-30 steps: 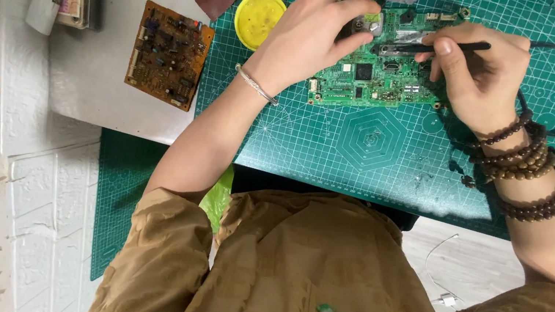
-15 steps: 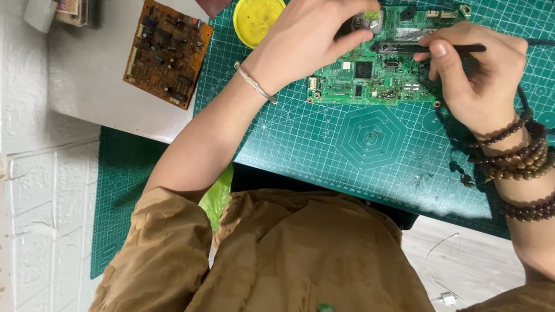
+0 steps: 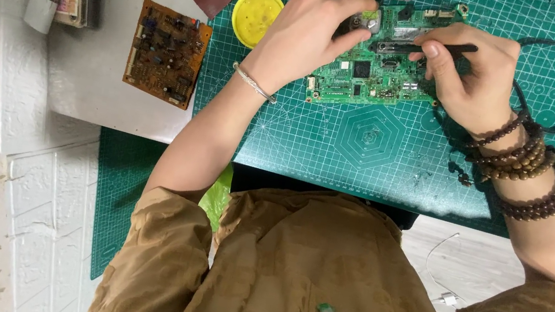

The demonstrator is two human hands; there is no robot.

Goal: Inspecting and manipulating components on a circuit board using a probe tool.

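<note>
My left hand pins the green circuit board on the cutting mat while my right hand pinches a thin dark tool; a slip could scratch components.

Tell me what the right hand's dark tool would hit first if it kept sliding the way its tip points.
Probably the left hand: the tool in the right hand points left across the green circuit board toward its fingers; depth is unclear.
</note>
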